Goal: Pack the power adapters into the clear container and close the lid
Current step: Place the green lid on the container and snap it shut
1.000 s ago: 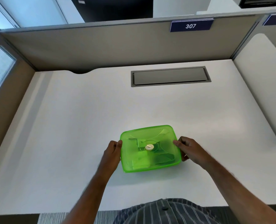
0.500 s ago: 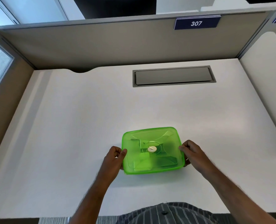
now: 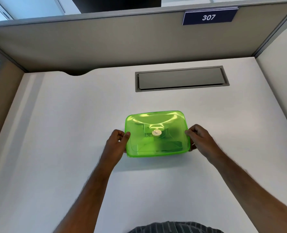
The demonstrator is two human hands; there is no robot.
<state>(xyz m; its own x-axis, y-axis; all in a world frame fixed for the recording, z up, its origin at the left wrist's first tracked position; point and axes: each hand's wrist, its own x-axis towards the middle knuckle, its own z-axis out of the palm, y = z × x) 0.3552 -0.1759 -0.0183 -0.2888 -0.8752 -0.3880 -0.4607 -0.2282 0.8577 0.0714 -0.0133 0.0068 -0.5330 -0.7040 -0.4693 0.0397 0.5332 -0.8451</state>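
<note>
Power adapters (image 3: 156,145) show only as dim blocky shapes through the green lid (image 3: 156,118), which already sits over the clear container (image 3: 158,154) on the white tabletop (image 3: 72,123), a little toward 6 o'clock from its middle. The left hand (image 3: 116,143) grips the container's 9 o'clock edge, thumb on the lid rim and fingers curled against the side; the right hand (image 3: 200,140) does the same at 3 o'clock. Whether the rim has snapped home all round cannot be told from this view.

The step in hand looks like seating the lid. To do it well, I would press down on the rim with both thumbs at once, then work round the corners at 12 and 6 o'clock, since a lid pushed on one side tends to lift on the other. Keeping the box flat on the tabletop gives something firm to press against. The white knob (image 3: 156,132) at the lid's centre needs no force.

Only one piece of writing is legible: "307" in white on a dark blue plate (image 3: 209,17) on the partition at 1 o'clock. No brand can be read on the lid.
</note>
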